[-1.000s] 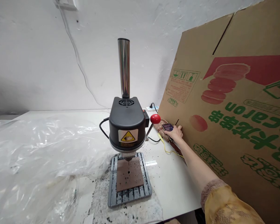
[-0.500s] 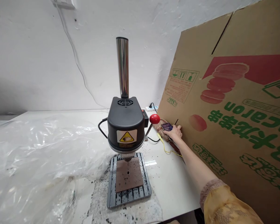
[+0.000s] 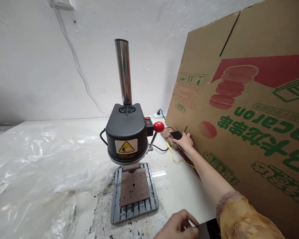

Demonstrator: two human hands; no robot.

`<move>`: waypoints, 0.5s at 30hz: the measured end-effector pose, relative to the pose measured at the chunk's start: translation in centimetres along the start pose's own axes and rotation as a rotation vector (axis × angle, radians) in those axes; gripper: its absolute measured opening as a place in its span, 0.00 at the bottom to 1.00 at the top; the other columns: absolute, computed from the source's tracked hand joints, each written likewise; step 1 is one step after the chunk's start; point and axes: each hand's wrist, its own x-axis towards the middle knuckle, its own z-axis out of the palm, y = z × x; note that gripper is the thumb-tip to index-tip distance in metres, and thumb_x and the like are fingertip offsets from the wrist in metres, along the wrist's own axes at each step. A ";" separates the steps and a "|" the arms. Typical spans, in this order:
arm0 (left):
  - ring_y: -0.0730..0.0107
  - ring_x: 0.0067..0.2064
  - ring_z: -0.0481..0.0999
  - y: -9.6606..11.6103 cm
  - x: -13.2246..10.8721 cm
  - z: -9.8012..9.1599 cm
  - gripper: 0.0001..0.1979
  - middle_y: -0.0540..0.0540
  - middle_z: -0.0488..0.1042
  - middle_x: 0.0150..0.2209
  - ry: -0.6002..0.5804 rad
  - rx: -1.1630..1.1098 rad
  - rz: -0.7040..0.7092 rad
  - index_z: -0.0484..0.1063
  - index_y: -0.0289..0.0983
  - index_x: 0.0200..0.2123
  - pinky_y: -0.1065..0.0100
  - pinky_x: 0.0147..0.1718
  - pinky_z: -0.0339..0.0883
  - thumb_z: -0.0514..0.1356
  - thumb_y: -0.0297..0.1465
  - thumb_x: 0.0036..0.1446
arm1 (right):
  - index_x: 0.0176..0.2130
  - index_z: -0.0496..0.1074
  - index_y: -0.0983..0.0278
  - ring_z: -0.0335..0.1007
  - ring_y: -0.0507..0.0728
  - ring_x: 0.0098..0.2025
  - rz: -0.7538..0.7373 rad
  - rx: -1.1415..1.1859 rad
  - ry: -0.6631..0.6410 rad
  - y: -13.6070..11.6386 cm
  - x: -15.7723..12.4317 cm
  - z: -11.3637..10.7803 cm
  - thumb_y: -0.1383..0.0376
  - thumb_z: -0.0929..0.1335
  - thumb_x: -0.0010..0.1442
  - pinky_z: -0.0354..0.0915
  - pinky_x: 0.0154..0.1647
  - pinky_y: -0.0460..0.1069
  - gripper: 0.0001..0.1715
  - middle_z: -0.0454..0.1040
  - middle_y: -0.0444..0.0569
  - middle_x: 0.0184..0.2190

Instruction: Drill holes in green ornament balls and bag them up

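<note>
My right hand (image 3: pixel 184 141) reaches far across the table and closes on the near end of a small device with a dark screen (image 3: pixel 176 134), which lies on a brown patterned pouch (image 3: pixel 166 132) against the cardboard box. My left hand (image 3: pixel 177 227) shows at the bottom edge, its fingers curled and pinching the edge of a dark flat object (image 3: pixel 206 229) that is mostly cut off. Between the hands stands a black bench drill press (image 3: pixel 126 132) with a red-knobbed lever (image 3: pixel 158 126). A brown plate with a hole (image 3: pixel 135 186) lies on its slotted base (image 3: pixel 136 209).
A big printed cardboard box (image 3: pixel 239 109) leans along the right side. Crumpled clear plastic sheet (image 3: pixel 40 166) covers the table's left half. Dark chips litter the tabletop around the drill base. A yellow cord (image 3: pixel 173 158) and a white power strip (image 3: pixel 159 115) lie near the back.
The small device's screen was lit and is now dark. My left hand has come into view at the bottom with a dark flat object. The view shifted slightly to the right.
</note>
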 end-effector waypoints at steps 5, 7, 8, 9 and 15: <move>0.75 0.27 0.68 5.0 0.5 0.7 0.17 0.49 0.73 0.29 0.096 0.059 0.090 0.68 0.33 0.42 0.70 0.30 0.59 0.58 0.34 0.48 | 0.54 0.66 0.64 0.62 0.74 0.60 0.057 0.252 -0.001 -0.7 0.7 -1.5 0.49 0.78 0.34 0.57 0.61 0.65 0.50 0.65 0.63 0.55; 0.74 0.28 0.68 6.7 0.9 0.5 0.16 0.47 0.74 0.30 0.122 0.068 0.113 0.68 0.33 0.43 0.70 0.30 0.60 0.57 0.32 0.50 | 0.52 0.66 0.63 0.63 0.70 0.59 0.086 0.391 -0.009 -0.8 1.0 -2.2 0.47 0.77 0.35 0.60 0.60 0.61 0.49 0.68 0.61 0.54; 0.74 0.28 0.69 7.4 1.3 0.3 0.16 0.47 0.74 0.31 0.141 0.086 0.127 0.68 0.33 0.43 0.69 0.30 0.60 0.56 0.31 0.51 | 0.51 0.66 0.62 0.66 0.67 0.57 0.100 0.468 -0.019 -0.7 1.1 -2.6 0.46 0.77 0.36 0.64 0.57 0.59 0.47 0.70 0.58 0.53; 0.73 0.29 0.69 8.1 2.0 -0.1 0.15 0.46 0.74 0.31 0.170 0.127 0.149 0.68 0.33 0.44 0.69 0.31 0.61 0.56 0.31 0.52 | 0.51 0.66 0.61 0.69 0.64 0.53 0.114 0.553 -0.038 -0.6 1.1 -2.9 0.45 0.76 0.39 0.68 0.52 0.55 0.44 0.72 0.56 0.50; 0.58 0.47 0.71 12.3 9.9 -2.7 0.14 0.41 0.75 0.43 0.570 0.917 0.344 0.69 0.36 0.48 0.59 0.48 0.64 0.51 0.30 0.60 | 0.38 0.69 0.62 0.67 0.50 0.22 0.180 1.005 -0.253 1.7 -0.2 -5.1 0.45 0.67 0.54 0.70 0.24 0.47 0.24 0.74 0.45 0.26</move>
